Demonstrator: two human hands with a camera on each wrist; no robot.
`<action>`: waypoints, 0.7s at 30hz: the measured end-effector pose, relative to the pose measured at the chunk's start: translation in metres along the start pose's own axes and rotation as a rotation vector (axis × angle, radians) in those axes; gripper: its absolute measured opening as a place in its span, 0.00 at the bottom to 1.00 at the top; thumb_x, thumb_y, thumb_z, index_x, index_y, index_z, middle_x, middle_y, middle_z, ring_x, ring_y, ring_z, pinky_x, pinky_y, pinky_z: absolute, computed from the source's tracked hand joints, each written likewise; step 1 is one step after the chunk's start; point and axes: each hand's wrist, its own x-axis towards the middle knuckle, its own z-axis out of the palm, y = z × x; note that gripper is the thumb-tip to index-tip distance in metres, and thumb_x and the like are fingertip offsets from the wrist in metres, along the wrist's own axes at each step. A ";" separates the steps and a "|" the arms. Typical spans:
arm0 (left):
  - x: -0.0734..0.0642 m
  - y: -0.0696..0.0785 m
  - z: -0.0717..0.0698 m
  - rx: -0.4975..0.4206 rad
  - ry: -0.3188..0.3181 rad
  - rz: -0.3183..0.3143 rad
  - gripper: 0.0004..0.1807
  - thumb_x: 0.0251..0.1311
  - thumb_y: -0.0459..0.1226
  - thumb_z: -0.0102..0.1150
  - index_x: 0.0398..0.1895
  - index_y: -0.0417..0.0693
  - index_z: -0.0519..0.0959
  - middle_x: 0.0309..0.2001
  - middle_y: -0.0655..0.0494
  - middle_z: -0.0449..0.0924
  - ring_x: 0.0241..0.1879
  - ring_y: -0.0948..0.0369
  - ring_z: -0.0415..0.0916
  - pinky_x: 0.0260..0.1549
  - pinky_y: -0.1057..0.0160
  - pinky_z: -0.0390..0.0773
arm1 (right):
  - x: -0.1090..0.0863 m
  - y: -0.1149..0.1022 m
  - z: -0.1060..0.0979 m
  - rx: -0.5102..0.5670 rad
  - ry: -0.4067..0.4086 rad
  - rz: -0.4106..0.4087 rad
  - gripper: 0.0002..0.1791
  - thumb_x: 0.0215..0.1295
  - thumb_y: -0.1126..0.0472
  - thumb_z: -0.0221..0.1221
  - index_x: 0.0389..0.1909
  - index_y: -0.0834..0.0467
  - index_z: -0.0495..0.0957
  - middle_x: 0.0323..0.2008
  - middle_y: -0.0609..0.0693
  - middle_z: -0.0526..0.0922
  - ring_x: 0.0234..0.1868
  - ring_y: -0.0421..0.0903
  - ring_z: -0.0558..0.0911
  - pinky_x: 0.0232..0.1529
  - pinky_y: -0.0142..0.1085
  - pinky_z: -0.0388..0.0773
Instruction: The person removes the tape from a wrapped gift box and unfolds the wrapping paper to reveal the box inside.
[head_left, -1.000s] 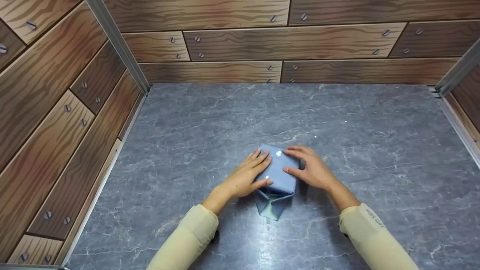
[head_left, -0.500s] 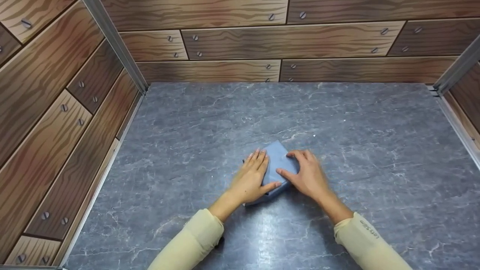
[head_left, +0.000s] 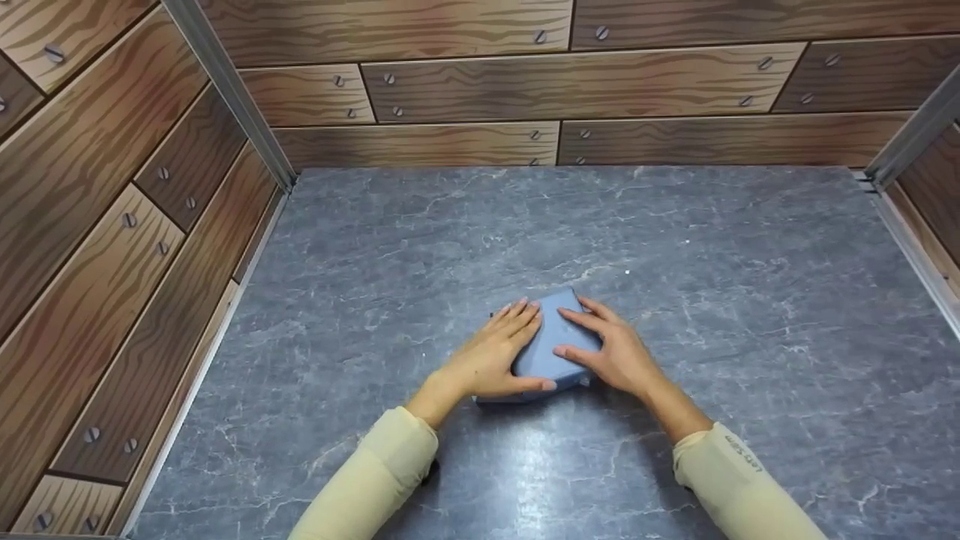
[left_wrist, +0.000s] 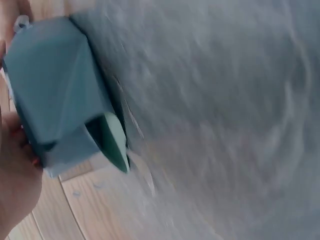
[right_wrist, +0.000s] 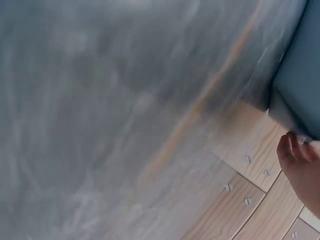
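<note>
Nearest, two pale yellow fabric sleeves [head_left: 375, 465] reach in from the lower edge, the right one bearing a line of dark lettering. Beyond the cuffs, the left hand [head_left: 491, 356] lies over the left part of a blue-grey, box-shaped packet with smooth folded faces [head_left: 551, 337], its grip spread flat – fingers straight and close together, thumb held out along the near edge. The right hand [head_left: 611, 345] is at the packet's right side, its grip also spread, thumb and forefinger apart and touching the top. The packet sits between the hands on the near half of the grey marbled desk [head_left: 450, 225], turned at a slant; whether its whole base touches the surface I cannot tell. In the left wrist view a flap with a pale green inner face [left_wrist: 117, 142] stands away from one end. Past the packet lie two tiny white specks [head_left: 627, 271] – then the brown plank-patterned back wall [head_left: 525, 90], between grey metal corner posts [head_left: 232, 97].
</note>
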 end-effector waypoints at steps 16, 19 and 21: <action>-0.003 0.000 -0.006 0.079 -0.034 -0.037 0.52 0.61 0.68 0.45 0.77 0.43 0.49 0.78 0.49 0.45 0.78 0.54 0.40 0.77 0.56 0.44 | -0.006 -0.021 0.015 0.015 0.092 0.115 0.34 0.59 0.49 0.67 0.65 0.55 0.72 0.69 0.67 0.61 0.68 0.67 0.65 0.67 0.59 0.64; -0.005 -0.002 -0.007 0.060 -0.026 -0.034 0.50 0.62 0.66 0.46 0.76 0.42 0.50 0.78 0.49 0.46 0.78 0.54 0.41 0.77 0.56 0.46 | -0.002 -0.021 0.013 0.023 0.133 0.091 0.29 0.58 0.51 0.68 0.60 0.57 0.77 0.68 0.65 0.63 0.67 0.64 0.67 0.67 0.57 0.66; -0.005 -0.003 -0.007 0.033 -0.030 -0.025 0.50 0.63 0.66 0.46 0.76 0.43 0.49 0.78 0.49 0.45 0.78 0.54 0.40 0.77 0.56 0.46 | 0.000 -0.020 0.012 0.020 0.165 0.075 0.24 0.57 0.53 0.69 0.54 0.57 0.80 0.66 0.64 0.65 0.66 0.63 0.69 0.66 0.56 0.67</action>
